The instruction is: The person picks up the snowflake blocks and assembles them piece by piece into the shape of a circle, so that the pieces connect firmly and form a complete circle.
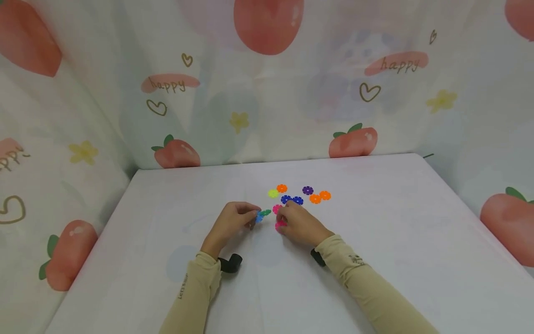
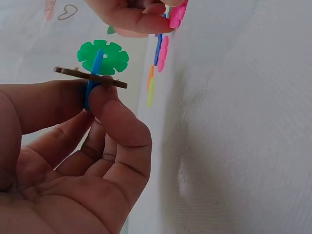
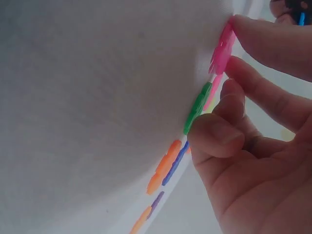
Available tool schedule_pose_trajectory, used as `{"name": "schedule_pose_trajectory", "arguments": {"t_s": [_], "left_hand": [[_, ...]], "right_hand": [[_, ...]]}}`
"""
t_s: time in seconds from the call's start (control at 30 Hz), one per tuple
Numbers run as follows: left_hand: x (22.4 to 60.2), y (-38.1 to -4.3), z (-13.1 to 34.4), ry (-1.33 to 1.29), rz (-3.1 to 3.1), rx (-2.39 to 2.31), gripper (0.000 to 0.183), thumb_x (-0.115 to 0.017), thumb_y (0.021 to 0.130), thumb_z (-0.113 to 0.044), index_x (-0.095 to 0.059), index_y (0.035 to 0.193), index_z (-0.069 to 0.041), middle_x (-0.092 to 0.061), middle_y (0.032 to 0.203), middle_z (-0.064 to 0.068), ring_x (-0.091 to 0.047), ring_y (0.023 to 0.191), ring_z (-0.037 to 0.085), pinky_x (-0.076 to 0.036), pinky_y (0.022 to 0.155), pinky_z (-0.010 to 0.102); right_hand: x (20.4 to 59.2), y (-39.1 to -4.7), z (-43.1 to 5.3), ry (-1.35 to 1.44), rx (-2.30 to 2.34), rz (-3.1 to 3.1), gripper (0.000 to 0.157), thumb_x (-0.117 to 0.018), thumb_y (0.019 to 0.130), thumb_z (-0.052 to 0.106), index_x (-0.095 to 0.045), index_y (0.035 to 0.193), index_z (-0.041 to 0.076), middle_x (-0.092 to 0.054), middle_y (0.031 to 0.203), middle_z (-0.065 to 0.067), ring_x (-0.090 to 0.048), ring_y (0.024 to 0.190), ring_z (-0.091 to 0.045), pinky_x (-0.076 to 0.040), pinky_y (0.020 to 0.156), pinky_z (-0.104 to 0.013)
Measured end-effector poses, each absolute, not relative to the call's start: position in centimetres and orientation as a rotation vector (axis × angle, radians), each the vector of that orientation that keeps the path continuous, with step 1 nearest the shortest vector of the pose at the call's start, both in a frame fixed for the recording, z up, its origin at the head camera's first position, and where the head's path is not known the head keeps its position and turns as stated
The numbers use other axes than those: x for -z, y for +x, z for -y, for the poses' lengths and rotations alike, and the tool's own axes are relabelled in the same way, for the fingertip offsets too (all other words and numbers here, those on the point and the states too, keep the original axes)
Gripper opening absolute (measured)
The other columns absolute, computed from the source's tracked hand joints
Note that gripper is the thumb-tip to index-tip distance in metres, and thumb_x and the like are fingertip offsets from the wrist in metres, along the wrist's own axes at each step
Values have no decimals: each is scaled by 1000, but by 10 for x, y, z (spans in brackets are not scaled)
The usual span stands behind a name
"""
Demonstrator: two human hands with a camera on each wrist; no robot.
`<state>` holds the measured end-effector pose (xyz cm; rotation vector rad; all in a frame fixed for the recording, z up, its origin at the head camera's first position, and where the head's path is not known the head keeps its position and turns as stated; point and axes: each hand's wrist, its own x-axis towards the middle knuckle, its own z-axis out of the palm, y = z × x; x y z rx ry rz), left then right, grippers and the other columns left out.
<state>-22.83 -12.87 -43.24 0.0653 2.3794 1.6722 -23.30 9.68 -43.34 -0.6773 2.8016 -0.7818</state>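
Note:
In the head view my left hand (image 1: pixel 234 220) is raised at the middle of the table. Its thumb and index finger pinch a blue notched disc (image 2: pixel 95 66), which is slotted together with a green notched disc (image 2: pixel 116 58) and a brown disc (image 2: pixel 73 74) seen edge-on. My right hand (image 1: pixel 301 223) is low over the tabletop, just right of the left one. Thumb and index fingertips pinch a pink notched disc (image 3: pixel 223 48) close to the cloth. Beside the curled fingers is a loose green disc (image 3: pixel 198 108), hidden under the hand in the head view.
Beyond the hands lie another pink disc (image 1: pixel 277 209), two dark blue discs (image 1: pixel 286 199), a yellow disc (image 1: pixel 273 193), a purple disc (image 1: pixel 308 190) and several orange discs (image 1: pixel 325 195). White cloth covers the table (image 1: pixel 158 208); a printed curtain (image 1: pixel 271 97) stands behind.

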Motion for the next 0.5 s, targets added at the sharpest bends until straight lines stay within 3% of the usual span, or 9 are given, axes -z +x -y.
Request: {"name": "schedule_pose_trajectory", "arguments": {"t_s": [0.23,0.5], "left_hand": [[432,-228,127,55,-2376,-1648,18,-66,106,-12,-79,117,-4,-72,95,7,-64,84,23,-54,76,30],[433,-228,124,83,-2394,-1613,18,-66,106,-10,-79,116,-3,-67,87,7,-60,79,21,-50,71,29]], "right_hand": [[434,-236,-104,-562,1074,-2700,11,-73,99,1,-64,98,6,-63,88,-4,-60,83,-21,-55,77,-35],[433,-238,-111,-362,1439,-2505,8,-70,102,3,-63,103,1,-65,81,-9,-64,67,-21,-54,63,-30]]}}
